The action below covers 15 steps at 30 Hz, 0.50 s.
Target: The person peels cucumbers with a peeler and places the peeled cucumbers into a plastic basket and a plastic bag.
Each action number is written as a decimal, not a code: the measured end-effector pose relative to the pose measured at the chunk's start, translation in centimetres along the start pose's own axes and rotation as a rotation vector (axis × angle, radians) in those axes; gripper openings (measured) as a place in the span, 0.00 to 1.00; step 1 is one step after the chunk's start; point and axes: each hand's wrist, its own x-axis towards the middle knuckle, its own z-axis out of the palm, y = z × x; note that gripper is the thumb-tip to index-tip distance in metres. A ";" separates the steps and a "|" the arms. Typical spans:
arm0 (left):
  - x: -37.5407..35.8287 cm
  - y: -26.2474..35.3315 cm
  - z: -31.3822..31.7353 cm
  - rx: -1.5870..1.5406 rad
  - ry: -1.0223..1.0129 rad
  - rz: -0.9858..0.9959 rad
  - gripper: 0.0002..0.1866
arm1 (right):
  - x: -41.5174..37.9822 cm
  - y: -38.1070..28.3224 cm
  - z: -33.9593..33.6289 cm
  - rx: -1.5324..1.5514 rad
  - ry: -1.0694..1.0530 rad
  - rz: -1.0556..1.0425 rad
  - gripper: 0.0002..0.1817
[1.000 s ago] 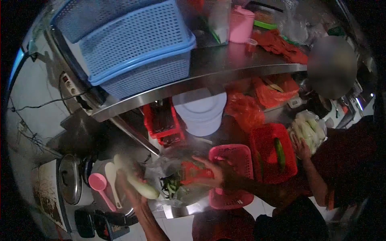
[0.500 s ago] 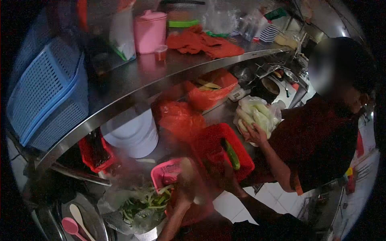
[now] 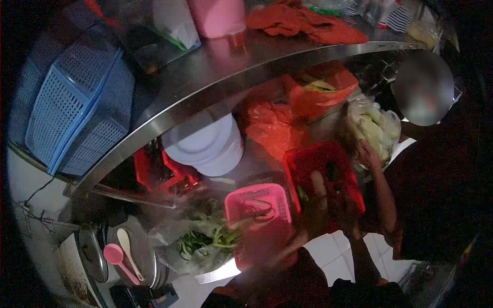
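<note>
My left hand (image 3: 314, 209) is over the left part of a red basket (image 3: 361, 205), dark and smeared by motion. A pale, elongated shape (image 3: 318, 183) sticks up at its fingers; I cannot tell what it is. Close beside it, my right hand (image 3: 345, 211) reaches into the same basket, its fingers lost in shadow. Inside the basket, a green cucumber (image 3: 302, 194) shows by the left wall, and a darker green one (image 3: 334, 172) lies behind my hands. Left of them stands a pink basket (image 3: 231, 208) with a few curved, pale green-edged strips (image 3: 264, 209) in it.
A co-worker's hand (image 3: 367, 154) supports a clear bag of pale vegetables (image 3: 377, 128) at the right. Leafy greens (image 3: 205, 241) lie in plastic at the left, below white stacked tubs (image 3: 205, 143). Red plastic bags (image 3: 277, 126) sit behind. A steel shelf edge (image 3: 246, 72) crosses above.
My left hand has moved from the pink basket to the red basket, beside my right hand. The view has shifted, so most things appear further right. The co-worker still holds the bag.
</note>
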 end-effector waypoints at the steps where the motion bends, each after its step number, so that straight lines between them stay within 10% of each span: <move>1: -0.3 -0.4 -0.3 0.027 0.000 -0.002 0.26 | 0.4 3.2 0.6 0.015 0.018 -0.132 0.18; 7: -4.0 -7.8 -3.1 0.516 0.279 -0.050 0.28 | -1.1 -3.0 5.8 -0.524 -0.037 -0.403 0.24; 10: -5.2 -10.2 -3.2 0.677 0.250 -0.026 0.21 | -2.6 -6.0 8.1 -0.182 -0.621 0.018 0.32; 15: -10.7 -8.3 -10.6 0.418 -0.071 -0.419 0.16 | -3.8 0.5 10.6 -0.173 -0.578 -0.514 0.43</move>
